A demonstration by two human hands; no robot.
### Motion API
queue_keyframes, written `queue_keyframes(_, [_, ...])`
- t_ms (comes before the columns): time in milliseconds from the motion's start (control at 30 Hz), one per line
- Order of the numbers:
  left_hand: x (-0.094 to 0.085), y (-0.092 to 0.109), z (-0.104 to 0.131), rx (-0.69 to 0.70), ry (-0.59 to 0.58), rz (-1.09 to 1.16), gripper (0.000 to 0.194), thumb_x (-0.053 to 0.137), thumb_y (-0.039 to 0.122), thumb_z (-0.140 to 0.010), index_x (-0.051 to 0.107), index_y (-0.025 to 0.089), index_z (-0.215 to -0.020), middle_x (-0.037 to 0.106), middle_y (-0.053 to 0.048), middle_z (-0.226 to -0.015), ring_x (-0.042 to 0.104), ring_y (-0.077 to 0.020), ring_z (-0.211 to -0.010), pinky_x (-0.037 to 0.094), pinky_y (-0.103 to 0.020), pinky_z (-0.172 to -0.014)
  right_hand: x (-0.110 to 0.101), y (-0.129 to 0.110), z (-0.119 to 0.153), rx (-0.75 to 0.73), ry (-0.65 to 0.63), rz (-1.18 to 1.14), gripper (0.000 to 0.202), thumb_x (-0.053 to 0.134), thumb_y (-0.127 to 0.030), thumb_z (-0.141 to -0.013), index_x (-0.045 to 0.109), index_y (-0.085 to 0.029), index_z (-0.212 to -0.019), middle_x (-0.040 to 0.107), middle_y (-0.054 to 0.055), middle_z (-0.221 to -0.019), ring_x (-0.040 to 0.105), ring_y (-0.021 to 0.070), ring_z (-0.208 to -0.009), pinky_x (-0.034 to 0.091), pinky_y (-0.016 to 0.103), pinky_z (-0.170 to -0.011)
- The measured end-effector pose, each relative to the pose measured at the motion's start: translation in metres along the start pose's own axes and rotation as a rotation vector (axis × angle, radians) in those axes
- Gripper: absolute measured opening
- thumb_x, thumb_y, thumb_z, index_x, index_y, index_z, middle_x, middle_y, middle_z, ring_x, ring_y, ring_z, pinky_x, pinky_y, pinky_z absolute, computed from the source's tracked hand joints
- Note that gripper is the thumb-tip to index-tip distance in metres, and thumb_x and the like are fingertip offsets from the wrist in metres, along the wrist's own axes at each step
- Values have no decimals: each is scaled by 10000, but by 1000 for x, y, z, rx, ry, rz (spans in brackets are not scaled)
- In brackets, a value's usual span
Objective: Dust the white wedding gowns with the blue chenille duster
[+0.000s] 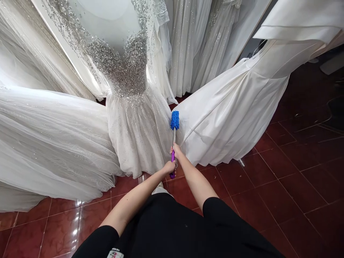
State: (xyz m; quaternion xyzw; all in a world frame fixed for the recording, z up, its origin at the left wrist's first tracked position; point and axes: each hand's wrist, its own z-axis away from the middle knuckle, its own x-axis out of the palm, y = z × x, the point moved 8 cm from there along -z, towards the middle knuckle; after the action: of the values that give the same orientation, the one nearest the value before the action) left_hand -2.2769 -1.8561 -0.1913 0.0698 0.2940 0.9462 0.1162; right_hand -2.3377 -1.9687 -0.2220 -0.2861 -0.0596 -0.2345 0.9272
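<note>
At frame centre, the left hand [170, 167] and right hand [176, 149] are clenching the duster [174, 133], apparently brushing between the beaded gown [139, 132] and the satin gown [228, 114]; continuing calls for light strokes.

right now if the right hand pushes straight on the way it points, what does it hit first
Most likely the skirts: the right hand points up the duster, whose blue head sits in the gap between the beaded gown and the satin gown. Depth is unclear.
</note>
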Motion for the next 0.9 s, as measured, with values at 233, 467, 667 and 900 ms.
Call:
queue_keyframes(233, [-34,-63,20,77,-28,-179,251,542,433,-1032,479,205,-947,536,39,-627,551,-137,-521,452,-243,-535,-2,23,50,-184,-171,-48,344,444,-415,-1045,508,-205,-779,480,-32,-555,467,114,-456,435,211,-474])
queue_keyframes(467, [-115,-57,48,418,281,-355,118,581,320,-944,581,203,-926,612,-1,-809,601,-178,-828,493,-266,-782,21,-59,103,-412,-364,-7,168,515,-211,-1023,646,-199,-919,761,122,-1005,716,227,-968,594,324,-814])
queue_keyframes(667, [-129,-62,58,463,266,-426,106,577,298,-935,602,197,-954,625,-6,-836,601,-193,-866,481,-282,-815,-19,-219,161,-1032,-245,-298,359,453,-518,-1029,654,-237,-1126,723,78,-1124,701,219,-1165,616,386,-918])
queue_keyframes(900, [-126,-57,51,503,278,-484,120,535,299,-980,586,195,-948,582,13,-783,530,-160,-739,425,-269,-731,-8,-252,150,-1128,-90,-254,240,768,-310,-831,697,-226,-1044,745,11,-1008,752,164,-974,646,283,-806])
